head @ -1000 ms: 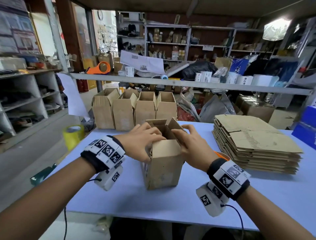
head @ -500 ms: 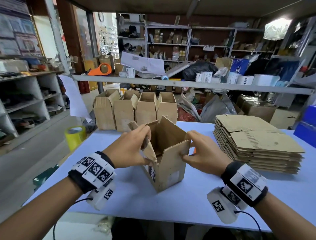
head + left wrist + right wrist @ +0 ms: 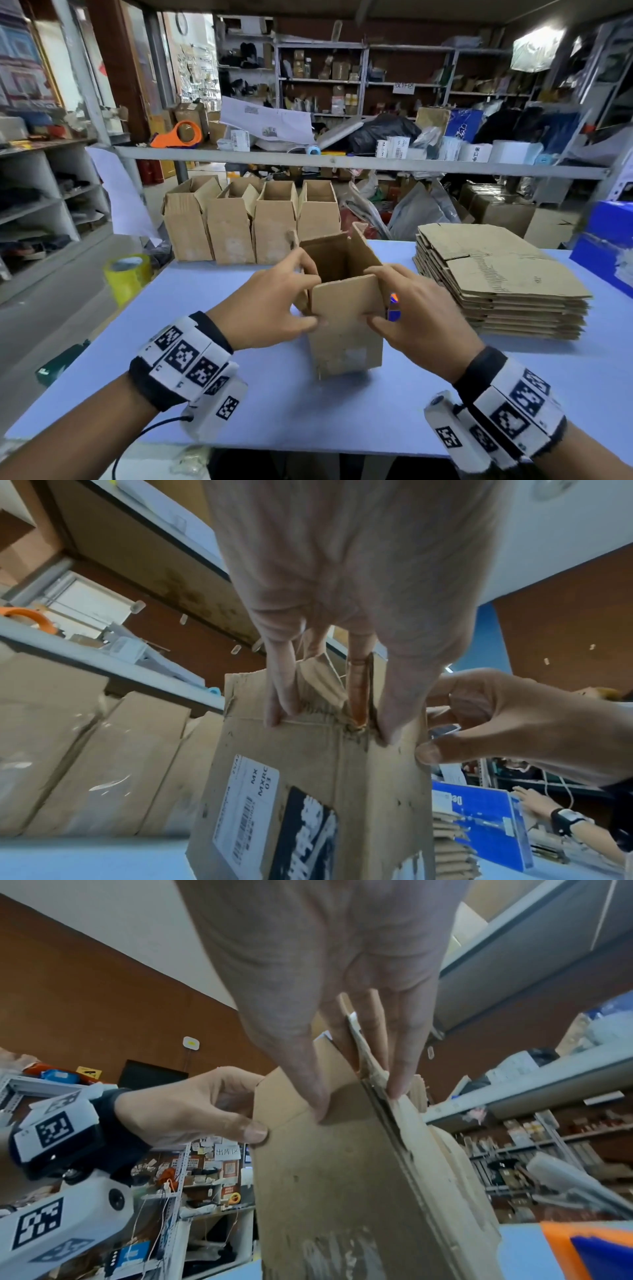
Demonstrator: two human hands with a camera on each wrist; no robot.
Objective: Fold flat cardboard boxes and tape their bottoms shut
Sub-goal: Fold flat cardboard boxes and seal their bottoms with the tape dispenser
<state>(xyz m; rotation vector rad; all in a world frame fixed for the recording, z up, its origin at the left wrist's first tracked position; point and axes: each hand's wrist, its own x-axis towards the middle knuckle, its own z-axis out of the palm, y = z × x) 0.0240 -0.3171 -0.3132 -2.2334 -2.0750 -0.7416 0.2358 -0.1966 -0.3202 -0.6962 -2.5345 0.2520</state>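
**Fifth box standing, top flaps in hand**

Four finished-looking boxes (image 3: 251, 222) lined up in a row at the far edge of the blue table (image 3: 308, 411) — open tops up, bottoms hidden, so taping there cannot be confirmed. At the right, a tall stack of flat cardboard (image 3: 496, 274), untouched: plenty left to fold.

At the centre near edge, one box (image 3: 346, 329) upright on the table, top open, flaps raised. Left hand (image 3: 270, 308) pinching the left top corner, thumb on the near face and fingers (image 3: 279, 693) over the side flap. Right hand (image 3: 418, 315) gripping the right top corner the same way, thumb on the near face, fingers (image 3: 400, 1056) curled over the flap edge. Both hands closed on cardboard, neither spread flat.

Bottom of this box out of sight against the table; taped or not — cannot tell. Judging by the upright stance, likely formed and being squared before joining the row.

Yellow tape roll (image 3: 127, 277) at the far left table edge, well apart from the hands. Orange tape dispenser (image 3: 178, 135) on the shelf beyond. Something orange and blue (image 3: 394, 306) just behind the right hand, mostly hidden.
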